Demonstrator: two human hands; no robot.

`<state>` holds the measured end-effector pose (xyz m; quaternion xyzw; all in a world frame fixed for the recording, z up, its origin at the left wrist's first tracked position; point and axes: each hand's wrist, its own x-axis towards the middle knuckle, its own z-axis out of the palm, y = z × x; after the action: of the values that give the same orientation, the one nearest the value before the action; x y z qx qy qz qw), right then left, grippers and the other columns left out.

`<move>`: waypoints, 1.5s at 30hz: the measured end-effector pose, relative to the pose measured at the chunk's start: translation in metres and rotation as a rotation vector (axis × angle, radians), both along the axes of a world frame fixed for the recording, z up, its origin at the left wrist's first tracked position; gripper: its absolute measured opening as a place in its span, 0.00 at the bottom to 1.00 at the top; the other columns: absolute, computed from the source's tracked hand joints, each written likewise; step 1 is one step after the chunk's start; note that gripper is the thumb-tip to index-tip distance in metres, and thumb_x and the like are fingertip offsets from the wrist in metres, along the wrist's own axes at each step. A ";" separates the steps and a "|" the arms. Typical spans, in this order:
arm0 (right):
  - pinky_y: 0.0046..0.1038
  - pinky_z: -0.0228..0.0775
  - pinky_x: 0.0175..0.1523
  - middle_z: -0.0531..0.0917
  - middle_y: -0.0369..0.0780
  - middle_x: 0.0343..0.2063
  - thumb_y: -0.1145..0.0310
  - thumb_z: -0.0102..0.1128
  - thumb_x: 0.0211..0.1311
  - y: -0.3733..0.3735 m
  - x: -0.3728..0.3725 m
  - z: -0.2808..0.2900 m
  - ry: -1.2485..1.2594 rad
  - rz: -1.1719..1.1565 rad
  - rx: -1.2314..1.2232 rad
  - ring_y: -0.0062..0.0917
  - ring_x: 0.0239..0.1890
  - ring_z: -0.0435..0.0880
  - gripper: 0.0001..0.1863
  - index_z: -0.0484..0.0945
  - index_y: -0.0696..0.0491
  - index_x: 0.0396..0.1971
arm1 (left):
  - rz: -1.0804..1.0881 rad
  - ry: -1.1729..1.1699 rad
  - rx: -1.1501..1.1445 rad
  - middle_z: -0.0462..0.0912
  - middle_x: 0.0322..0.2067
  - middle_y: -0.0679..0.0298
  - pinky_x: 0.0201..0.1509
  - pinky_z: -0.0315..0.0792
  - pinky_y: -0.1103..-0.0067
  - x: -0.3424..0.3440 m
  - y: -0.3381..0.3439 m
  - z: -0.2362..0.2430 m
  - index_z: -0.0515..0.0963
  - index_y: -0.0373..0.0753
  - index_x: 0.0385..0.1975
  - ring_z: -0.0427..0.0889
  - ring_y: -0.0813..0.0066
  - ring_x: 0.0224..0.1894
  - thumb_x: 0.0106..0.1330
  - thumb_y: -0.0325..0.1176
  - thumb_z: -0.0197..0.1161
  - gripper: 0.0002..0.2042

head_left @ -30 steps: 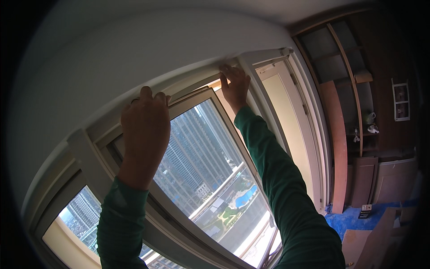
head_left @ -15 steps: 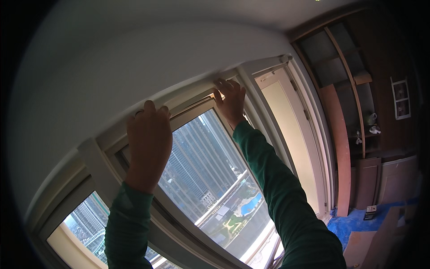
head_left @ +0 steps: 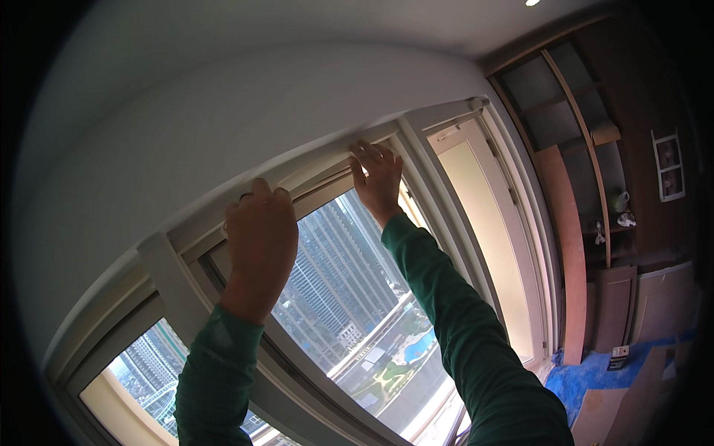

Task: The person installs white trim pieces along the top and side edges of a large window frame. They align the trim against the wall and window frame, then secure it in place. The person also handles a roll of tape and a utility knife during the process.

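Both my arms, in green sleeves, reach up to the top of a tall window (head_left: 346, 275) with a pale frame. My left hand (head_left: 260, 241) is against the upper frame (head_left: 316, 177), back of the hand toward me. Its fingers curl away, and whatever is in them is hidden. Farther right, my right hand (head_left: 379, 186) is raised at the frame's upper right corner. The fingers there are stretched up to the top rail, with the thumb apart from them.
A lower-left window (head_left: 152, 364) sits beyond a thick post (head_left: 175, 282). To the right stand a pale door (head_left: 483, 230), a leaning long board (head_left: 565, 253) and dark shelving (head_left: 554, 123). Blue sheeting (head_left: 565, 390) covers floor there, with loose panels (head_left: 595, 416) on it.
The view has shifted slightly, so the window and room sit a little lower. My left hand appears lower and farther right; the right-hand fingers look straighter along the top rail.
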<state>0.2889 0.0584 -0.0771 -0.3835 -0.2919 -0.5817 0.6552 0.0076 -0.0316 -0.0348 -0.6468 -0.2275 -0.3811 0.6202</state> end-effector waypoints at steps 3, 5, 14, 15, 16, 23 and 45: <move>0.48 0.61 0.64 0.86 0.34 0.55 0.61 0.64 0.69 0.000 -0.002 0.000 0.007 -0.002 -0.013 0.34 0.59 0.79 0.13 0.85 0.44 0.51 | 0.003 -0.021 0.020 0.83 0.33 0.62 0.35 0.82 0.76 0.001 0.003 0.002 0.87 0.42 0.37 0.90 0.68 0.32 0.74 0.39 0.65 0.09; 0.47 0.61 0.65 0.86 0.34 0.55 0.61 0.65 0.69 -0.001 -0.001 0.001 -0.016 0.010 -0.012 0.34 0.59 0.79 0.14 0.85 0.44 0.52 | -0.020 -0.042 0.035 0.83 0.34 0.63 0.36 0.83 0.75 -0.002 0.005 0.006 0.87 0.42 0.38 0.90 0.68 0.32 0.75 0.40 0.65 0.09; 0.48 0.62 0.67 0.86 0.39 0.57 0.56 0.71 0.64 -0.013 0.071 0.000 0.003 -0.017 -0.057 0.36 0.64 0.79 0.23 0.84 0.52 0.55 | -0.308 0.016 0.048 0.81 0.34 0.62 0.41 0.82 0.73 -0.003 -0.007 0.002 0.86 0.39 0.41 0.88 0.69 0.32 0.68 0.29 0.67 0.06; 0.48 0.63 0.66 0.85 0.40 0.58 0.56 0.71 0.64 -0.017 0.084 -0.001 0.034 -0.061 -0.091 0.36 0.64 0.79 0.24 0.83 0.52 0.56 | -0.301 0.016 0.033 0.82 0.34 0.61 0.41 0.83 0.73 -0.002 -0.010 0.002 0.87 0.40 0.43 0.89 0.68 0.33 0.70 0.32 0.67 0.07; 0.48 0.65 0.65 0.85 0.41 0.59 0.56 0.71 0.64 -0.010 0.083 -0.001 0.058 -0.073 -0.132 0.36 0.64 0.79 0.25 0.83 0.52 0.57 | -0.261 0.011 0.012 0.83 0.34 0.61 0.41 0.85 0.73 -0.008 -0.011 0.002 0.87 0.41 0.44 0.90 0.67 0.33 0.72 0.35 0.66 0.08; 0.47 0.69 0.61 0.83 0.43 0.61 0.54 0.71 0.63 -0.026 0.116 -0.006 -0.094 -0.106 -0.197 0.37 0.64 0.79 0.27 0.82 0.53 0.58 | -0.355 0.035 0.107 0.82 0.32 0.62 0.38 0.86 0.74 -0.005 -0.015 0.004 0.88 0.43 0.46 0.89 0.69 0.32 0.75 0.39 0.66 0.10; 0.45 0.75 0.63 0.84 0.56 0.53 0.45 0.68 0.69 -0.158 -0.142 -0.138 -0.019 1.791 -0.705 0.40 0.56 0.87 0.45 0.64 0.64 0.71 | -0.485 0.577 -0.295 0.85 0.31 0.61 0.42 0.82 0.73 -0.031 0.000 0.017 0.89 0.39 0.37 0.87 0.67 0.32 0.63 0.32 0.77 0.07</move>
<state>0.1469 -0.0999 -0.2152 -0.1888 -0.6397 0.2524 0.7010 -0.0236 -0.0317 -0.0178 -0.8441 0.0630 -0.2823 0.4514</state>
